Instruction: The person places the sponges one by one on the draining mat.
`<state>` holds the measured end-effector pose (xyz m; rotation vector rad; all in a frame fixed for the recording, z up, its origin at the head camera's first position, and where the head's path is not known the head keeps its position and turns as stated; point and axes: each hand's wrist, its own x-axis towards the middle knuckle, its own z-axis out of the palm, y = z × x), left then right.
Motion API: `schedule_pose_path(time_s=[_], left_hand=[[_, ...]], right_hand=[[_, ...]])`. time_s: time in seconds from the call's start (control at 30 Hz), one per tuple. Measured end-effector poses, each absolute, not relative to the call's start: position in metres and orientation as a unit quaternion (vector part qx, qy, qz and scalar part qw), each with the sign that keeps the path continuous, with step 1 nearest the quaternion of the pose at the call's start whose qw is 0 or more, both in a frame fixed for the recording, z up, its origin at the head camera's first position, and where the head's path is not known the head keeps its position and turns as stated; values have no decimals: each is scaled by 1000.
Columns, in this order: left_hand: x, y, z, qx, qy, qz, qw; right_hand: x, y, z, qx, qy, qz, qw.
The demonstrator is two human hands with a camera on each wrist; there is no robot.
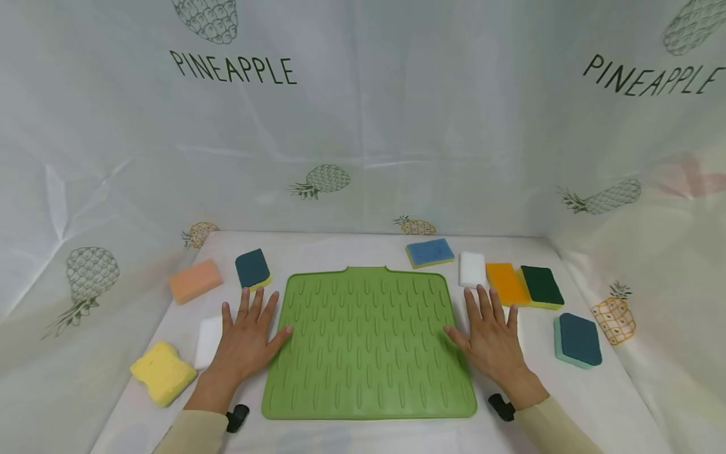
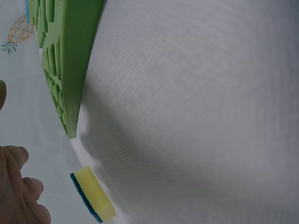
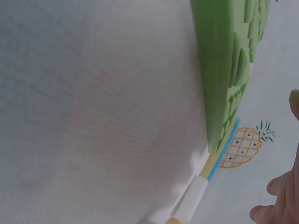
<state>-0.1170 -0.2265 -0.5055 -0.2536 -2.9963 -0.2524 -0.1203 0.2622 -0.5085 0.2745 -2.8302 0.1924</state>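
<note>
A green ridged silicone mat [image 1: 368,347] lies flat on the table between my two hands. My left hand [image 1: 247,337] is spread flat at the mat's left edge, its thumb over the rim. Opposite it, my right hand [image 1: 489,340] has its fingers spread and its thumb over the right edge. Neither hand grips anything. Beside the left hand is a white sponge [image 1: 208,340], partly hidden by it. A dark blue and yellow sponge [image 1: 252,268] sits just beyond the left fingertips, and a white sponge [image 1: 472,270] beyond the right ones.
On the left lie a peach sponge [image 1: 195,281] and a yellow scalloped sponge [image 1: 163,373]. To the right are a blue sponge [image 1: 430,252], an orange one [image 1: 507,284], a dark green one [image 1: 541,285] and a teal one [image 1: 578,340]. Pineapple-print sheeting [image 1: 442,126] encloses the table.
</note>
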Motion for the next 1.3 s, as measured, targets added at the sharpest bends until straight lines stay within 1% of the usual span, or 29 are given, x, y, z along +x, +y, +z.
schedule_pose_path(time_s=[0.23, 0.47, 0.77, 0.87, 1.1, 1.3], left_hand=[[-121, -226, -507, -100, -989, -94, 61], [-123, -227, -509, -123, -986, -103, 35], [-120, -226, -515, -148, -984, -94, 20], [-119, -225, -517, -154, -984, -85, 6], [-118, -226, -521, -166, -982, -83, -20], [-119, -226, -522, -173, -981, -85, -26]], right_hand=[[-121, 261, -512, 122, -981, 84, 129], [-123, 257, -519, 167, -977, 75, 108], [-121, 258, -518, 172, -980, 57, 80], [-121, 258, -520, 171, -981, 50, 73], [-121, 260, -521, 175, -980, 51, 80], [-124, 265, -520, 180, -978, 55, 92]])
